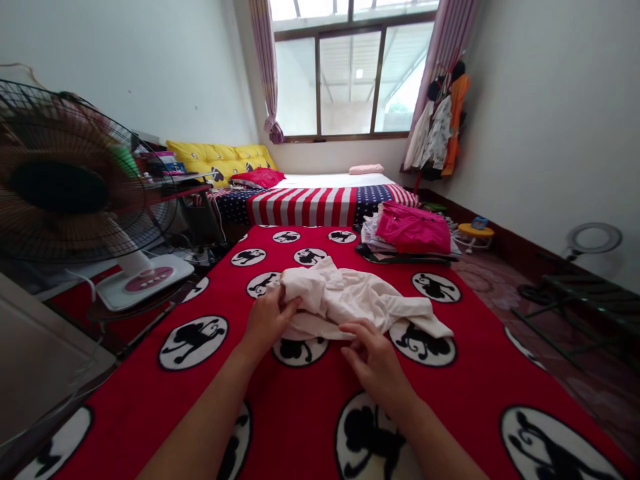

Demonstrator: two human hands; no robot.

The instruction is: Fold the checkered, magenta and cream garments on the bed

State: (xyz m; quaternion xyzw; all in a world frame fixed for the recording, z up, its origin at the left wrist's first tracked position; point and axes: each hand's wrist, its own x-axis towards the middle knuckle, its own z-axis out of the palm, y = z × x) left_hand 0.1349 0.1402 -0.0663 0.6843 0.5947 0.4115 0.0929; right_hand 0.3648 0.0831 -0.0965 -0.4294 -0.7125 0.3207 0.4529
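A crumpled white garment [350,293], with what looks like a sleeve stretched out to the right, lies on the red blanket [300,427] in front of me. My left hand [274,312] is closed on the garment's left end, thumb on top of the cloth. At its near edge, my right hand [369,350] has thumb and forefinger apart, the fingertips touching or almost touching the fabric. Parts of the garment are folded under and hidden.
Folded clothes, a bright pink piece [415,228] on top, lie at the blanket's far right. A standing fan [60,187] is at the left. Beyond is a bed with a striped cover [305,207]. A yellow stool [475,231] and a dark rack [575,300] stand right.
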